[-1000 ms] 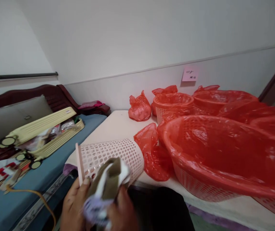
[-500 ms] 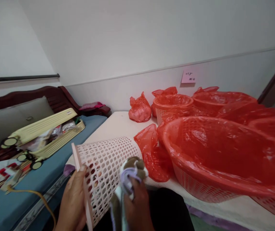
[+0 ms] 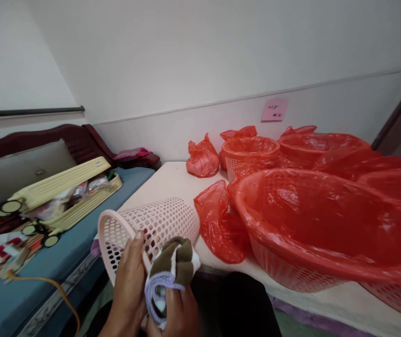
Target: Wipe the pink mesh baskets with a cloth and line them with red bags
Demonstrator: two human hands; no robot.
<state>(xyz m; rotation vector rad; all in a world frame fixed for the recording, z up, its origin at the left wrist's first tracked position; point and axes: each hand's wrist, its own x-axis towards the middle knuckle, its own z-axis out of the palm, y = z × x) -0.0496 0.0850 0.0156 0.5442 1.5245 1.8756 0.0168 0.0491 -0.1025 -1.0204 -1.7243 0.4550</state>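
Observation:
A pale pink perforated plastic basket (image 3: 165, 213) lies tipped on its side, its open rim facing left. My left hand (image 3: 128, 285) grips it at the rim, with the thumb outside and the other fingers hidden inside. My right hand (image 3: 179, 313) is closed on a bunched cloth (image 3: 175, 260), olive and white with a lavender edge. The cloth is against or just in front of the basket's near side; I cannot tell if it touches. A red plastic bag (image 3: 218, 222) sits right behind the basket's closed end.
A large basket lined with red plastic (image 3: 327, 224) stands on the white surface (image 3: 172, 180) at right, with more lined baskets behind. A knotted red bag (image 3: 203, 158) sits near the wall. On the blue bed (image 3: 77, 234) at left lies an open yellow suitcase (image 3: 63, 180).
The basket has turned so its rim opening now shows more. My left hand has shifted right along with the rim. My right hand has moved left and down with the cloth.

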